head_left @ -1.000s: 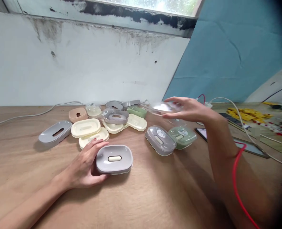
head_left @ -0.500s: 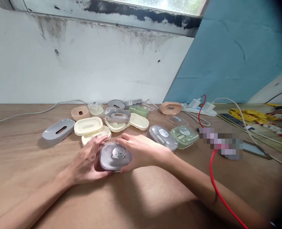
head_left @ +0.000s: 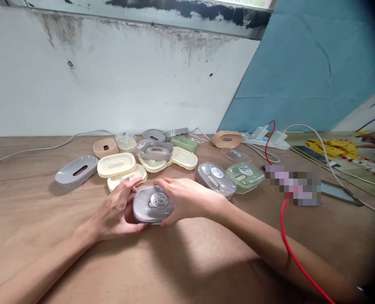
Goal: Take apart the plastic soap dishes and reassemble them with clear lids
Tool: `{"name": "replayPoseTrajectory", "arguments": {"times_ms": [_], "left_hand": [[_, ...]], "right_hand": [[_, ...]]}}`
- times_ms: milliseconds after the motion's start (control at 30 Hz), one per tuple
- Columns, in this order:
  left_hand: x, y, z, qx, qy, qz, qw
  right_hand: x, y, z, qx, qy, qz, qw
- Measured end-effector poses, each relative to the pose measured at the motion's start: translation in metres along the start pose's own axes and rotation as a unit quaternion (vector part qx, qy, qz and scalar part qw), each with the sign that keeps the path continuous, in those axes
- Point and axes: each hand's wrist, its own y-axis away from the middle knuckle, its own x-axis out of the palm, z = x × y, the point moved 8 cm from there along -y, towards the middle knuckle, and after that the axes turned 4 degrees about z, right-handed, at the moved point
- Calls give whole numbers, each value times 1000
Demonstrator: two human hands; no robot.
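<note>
Head view: both hands close on a grey lidded box

Head view, nearest first: at table centre, the left hand [head_left: 118, 213] cups the grey box [head_left: 152, 204] from 9 o'clock, fingers curled against its side. The right hand [head_left: 187, 198] presses in from 3 o'clock, fingers wrapped over the clear lid [head_left: 158, 199] with its round sticker. The box rests on the table [head_left: 32, 219].

Just beyond, at 1 o'clock, lie another lidded grey box [head_left: 215, 179] and a green box [head_left: 245, 175]; at 11 o'clock, cream trays [head_left: 116, 164]; farther out, a grey tray [head_left: 76, 170].

Risk, as I judge it: uneven pressure could seat the lid crooked, or the box could skid toward the cream trays.

Against a second ago, the right hand, then raised at 1 o'clock holding the clear lid, is down on the box, which was uncovered.
</note>
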Motion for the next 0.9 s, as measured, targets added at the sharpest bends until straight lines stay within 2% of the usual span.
{"name": "replayPoseTrajectory", "arguments": {"times_ms": [167,333,400,533,667,767,900], "left_hand": [[1,0,0,-2,-3,2,1000],[0,1,-1,14,-18,-8,1000],[-1,1,-2,25,-32,-11,999],[-1,1,-4,37,-53,-6,998],[1,0,-1,25,-34,3,999],[2,0,0,13,-12,10,1000],[0,-1,-1,10,-13,7,1000]], "right_hand": [[3,1,2,-22,5,-8,1000],[6,0,16,-136,15,-62,989],[9,-1,21,-155,24,-64,985],[10,-1,18,-111,60,-35,991],[8,4,0,-16,104,21,994],[4,7,-17,44,88,47,994],[-2,6,-31,73,58,54,994]]}}
